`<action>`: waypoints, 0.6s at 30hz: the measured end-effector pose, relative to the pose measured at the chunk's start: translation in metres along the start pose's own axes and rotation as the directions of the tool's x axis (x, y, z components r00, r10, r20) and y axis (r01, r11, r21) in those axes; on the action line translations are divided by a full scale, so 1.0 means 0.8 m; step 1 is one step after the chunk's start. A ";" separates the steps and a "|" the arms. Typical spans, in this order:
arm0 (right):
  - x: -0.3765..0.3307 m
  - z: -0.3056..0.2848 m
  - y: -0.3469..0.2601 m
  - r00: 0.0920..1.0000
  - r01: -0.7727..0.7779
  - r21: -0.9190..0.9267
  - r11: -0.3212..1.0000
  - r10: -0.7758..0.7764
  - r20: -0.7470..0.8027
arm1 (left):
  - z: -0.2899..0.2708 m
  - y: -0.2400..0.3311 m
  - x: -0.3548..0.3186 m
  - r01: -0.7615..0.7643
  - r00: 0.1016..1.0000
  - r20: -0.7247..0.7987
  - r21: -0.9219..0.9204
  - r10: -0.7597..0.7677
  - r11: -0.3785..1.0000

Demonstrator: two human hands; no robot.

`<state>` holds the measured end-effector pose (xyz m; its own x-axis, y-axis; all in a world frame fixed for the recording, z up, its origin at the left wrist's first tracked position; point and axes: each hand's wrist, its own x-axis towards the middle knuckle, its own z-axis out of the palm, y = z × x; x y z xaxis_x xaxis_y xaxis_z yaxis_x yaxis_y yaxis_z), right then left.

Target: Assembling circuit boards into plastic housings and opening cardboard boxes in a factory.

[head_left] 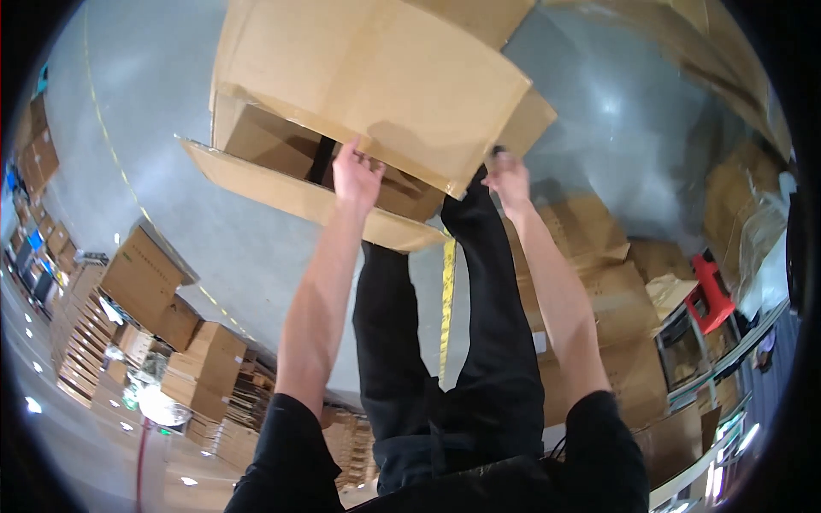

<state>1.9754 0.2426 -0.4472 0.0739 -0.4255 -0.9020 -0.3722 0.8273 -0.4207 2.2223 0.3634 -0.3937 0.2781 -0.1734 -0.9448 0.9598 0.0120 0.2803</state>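
Observation:
A large open cardboard box (299,145) lies in front of my legs, its wide top flap (376,77) tilted over the opening and its narrow near flap (282,186) folded outward. My left hand (357,178) is at the edge of the top flap, fingers curled against it. Inside, brown cardboard walls and a dark strip show; deeper contents are hidden. Beside the box's right corner, my right hand (510,181) is closed, with a small dark object (498,151) at its fingertips whose kind I cannot make out.
Stacked brown cartons (590,282) stand close to my right leg, with a red plastic thing (708,295) beyond them. More boxes (201,363) and a wooden pallet (81,359) are at the left. Yellow tape (447,291) runs along the grey floor between my legs.

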 end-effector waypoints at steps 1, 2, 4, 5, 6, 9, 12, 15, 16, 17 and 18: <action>0.014 -0.016 -0.016 0.991 0.086 0.201 0.976 -0.062 -0.122 | 0.005 -0.007 0.002 -0.029 1.000 0.007 0.004 0.029 1.000; 0.024 -0.031 -0.032 0.967 0.178 0.382 0.907 -0.089 -0.240 | 0.005 -0.017 0.003 -0.059 0.998 0.002 0.007 0.059 0.998; 0.011 -0.018 -0.086 0.956 0.276 0.200 0.940 -0.248 -0.154 | -0.005 -0.021 0.005 -0.097 0.995 -0.021 0.127 0.101 0.987; 0.005 -0.001 -0.119 0.975 0.217 0.136 0.967 -0.208 -0.076 | -0.018 -0.013 0.015 -0.053 0.997 -0.045 0.144 0.060 0.988; -0.002 -0.003 -0.156 0.985 0.171 0.034 0.985 -0.170 -0.029 | 0.002 -0.016 0.011 0.024 1.000 0.004 0.110 -0.024 0.994; -0.028 0.098 -0.253 0.898 0.432 -0.328 0.840 -0.367 0.242 | 0.011 0.004 0.032 -0.003 0.999 -0.051 0.147 0.011 0.989; -0.048 0.241 -0.291 0.633 0.774 -0.459 0.437 -0.501 0.591 | 0.010 0.001 0.047 0.120 0.990 -0.074 0.058 -0.116 0.991; -0.067 0.388 -0.332 0.459 0.874 -0.483 -0.062 -0.224 0.860 | 0.034 0.006 0.027 0.179 0.984 -0.009 0.150 -0.180 0.972; -0.064 0.443 -0.330 0.371 0.911 -0.397 -0.110 -0.196 0.908 | 0.032 0.005 0.023 0.103 0.994 0.043 0.018 -0.104 0.995; -0.062 0.521 -0.312 0.251 0.954 -0.274 -0.124 -0.172 0.953 | 0.003 -0.010 0.034 -0.191 0.981 -0.016 -0.011 0.191 0.981; -0.028 0.558 -0.305 0.338 0.932 -0.345 -0.107 -0.080 0.938 | 0.018 -0.024 0.019 -0.264 0.964 0.031 -0.044 0.265 0.964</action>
<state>2.4772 0.2142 -0.3677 0.9223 0.1340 -0.3624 -0.2108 -0.6116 -0.7625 2.2074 0.3464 -0.4110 0.5212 -0.1948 -0.8309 0.8533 0.1003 0.5117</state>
